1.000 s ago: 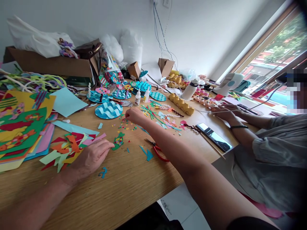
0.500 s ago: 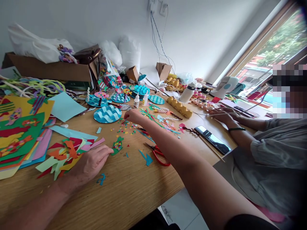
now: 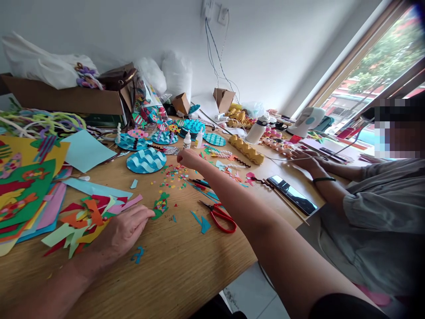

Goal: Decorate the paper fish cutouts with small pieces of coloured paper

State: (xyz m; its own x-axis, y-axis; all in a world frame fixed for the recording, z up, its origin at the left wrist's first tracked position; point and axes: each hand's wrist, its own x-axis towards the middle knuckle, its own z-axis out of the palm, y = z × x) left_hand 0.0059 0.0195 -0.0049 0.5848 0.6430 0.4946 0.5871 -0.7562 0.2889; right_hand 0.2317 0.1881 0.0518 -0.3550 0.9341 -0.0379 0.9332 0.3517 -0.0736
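Note:
My left hand (image 3: 131, 226) rests on the table with its fingers together, the tips holding down the lower end of a green paper fish (image 3: 161, 206) patterned with coloured pieces. My right hand (image 3: 187, 158) reaches far out, fingers curled in, over the edge of a scatter of small paper confetti (image 3: 174, 175). Whatever its fingers may hold is hidden. Just behind it stand two small white glue bottles (image 3: 187, 141). A blue wavy paper disc (image 3: 146, 161) lies to its left. Red-handled scissors (image 3: 223, 219) lie under my right forearm's near side.
Paper scraps (image 3: 84, 217) and stacked coloured sheets (image 3: 43, 208) lie on the left. Finished fish stands (image 3: 133, 141) are behind. To the right are a phone (image 3: 292, 194), an egg-carton strip (image 3: 246, 149), a white bottle (image 3: 257, 129) and another person's hands (image 3: 307, 160).
My right hand has shifted slightly right, toward the glue bottles. My left hand stays at the paper fish. The whole view has moved a little.

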